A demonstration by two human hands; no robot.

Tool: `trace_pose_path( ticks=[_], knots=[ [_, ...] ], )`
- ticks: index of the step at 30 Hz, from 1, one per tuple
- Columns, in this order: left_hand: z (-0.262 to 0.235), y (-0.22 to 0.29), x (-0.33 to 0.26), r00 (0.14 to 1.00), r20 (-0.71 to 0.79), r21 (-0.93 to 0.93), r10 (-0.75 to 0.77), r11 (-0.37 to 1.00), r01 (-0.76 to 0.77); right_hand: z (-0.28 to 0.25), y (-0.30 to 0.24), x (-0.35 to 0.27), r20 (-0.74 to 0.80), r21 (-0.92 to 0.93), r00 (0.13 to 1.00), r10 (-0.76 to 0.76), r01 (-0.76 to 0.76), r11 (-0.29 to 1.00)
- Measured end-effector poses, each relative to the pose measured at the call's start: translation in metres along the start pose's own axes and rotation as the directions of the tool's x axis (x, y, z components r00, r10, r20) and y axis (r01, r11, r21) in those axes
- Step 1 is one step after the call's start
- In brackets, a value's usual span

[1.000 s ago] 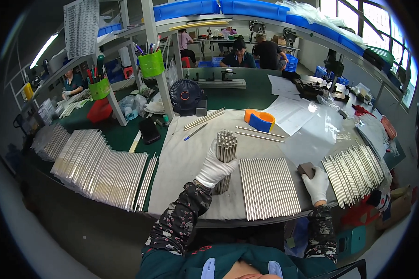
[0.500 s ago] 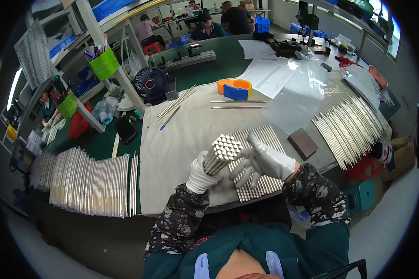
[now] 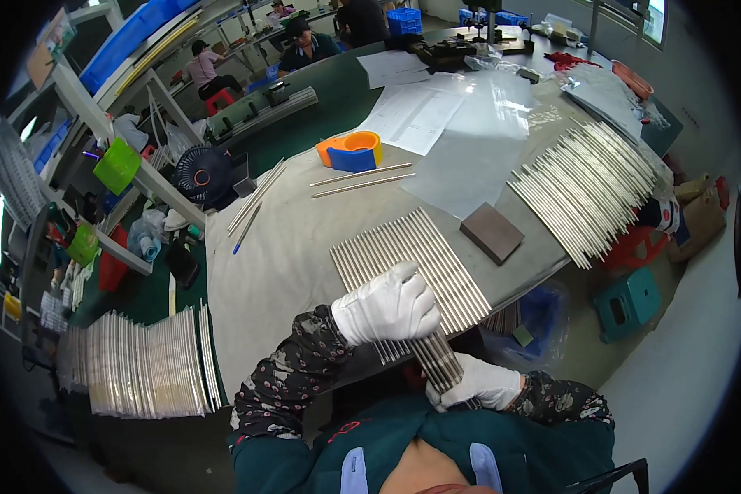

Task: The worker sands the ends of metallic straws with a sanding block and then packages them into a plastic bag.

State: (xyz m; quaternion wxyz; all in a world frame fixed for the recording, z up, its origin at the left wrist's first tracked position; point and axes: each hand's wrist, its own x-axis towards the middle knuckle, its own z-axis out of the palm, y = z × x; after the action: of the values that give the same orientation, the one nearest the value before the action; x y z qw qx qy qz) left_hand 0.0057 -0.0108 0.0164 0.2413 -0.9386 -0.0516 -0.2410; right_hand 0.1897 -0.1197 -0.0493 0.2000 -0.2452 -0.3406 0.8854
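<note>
Both my hands wear white gloves and are closed on one bundle of thin metal rods (image 3: 438, 362), which slants over the table's front edge. My left hand (image 3: 391, 303) wraps the upper end, knuckles up, and hides that end. Lower down and nearer my body, my right hand (image 3: 482, 383) grips the other end from the right side. Under and beyond my left hand, a flat row of metal rods (image 3: 412, 251) lies side by side on the grey cloth. A dark brown block (image 3: 492, 233) sits just right of this row.
A large pile of rods (image 3: 584, 193) lies at the right, and plastic-wrapped rods (image 3: 144, 362) at the left. Farther back are an orange and blue tape ring (image 3: 354, 152), two loose rods (image 3: 362, 180), a pen (image 3: 247, 230), papers (image 3: 412, 115) and a small fan (image 3: 202, 174).
The bundle, earlier held up in my left hand with its end facing upward, is now lower, tilted and nearer me. My right hand, earlier open beside it, has closed on it. The view has turned.
</note>
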Motion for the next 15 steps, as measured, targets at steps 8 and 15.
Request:
trace_pose_path(
  ticks=[8, 15],
  knots=[
    [0.086, -0.099, 0.027, 0.826, 0.425, 0.12, -0.371, 0.927, 0.354, -0.028, 0.037, -0.03, -0.16, 0.266, 0.963, -0.215, 0.252, 0.93],
    [0.142, -0.117, 0.044, 0.606, 0.727, 0.253, -0.322, 0.947, 0.2, -0.04, 0.04, -0.044, -0.277, 0.097, 0.921, -0.275, 0.312, 0.945]
  ],
)
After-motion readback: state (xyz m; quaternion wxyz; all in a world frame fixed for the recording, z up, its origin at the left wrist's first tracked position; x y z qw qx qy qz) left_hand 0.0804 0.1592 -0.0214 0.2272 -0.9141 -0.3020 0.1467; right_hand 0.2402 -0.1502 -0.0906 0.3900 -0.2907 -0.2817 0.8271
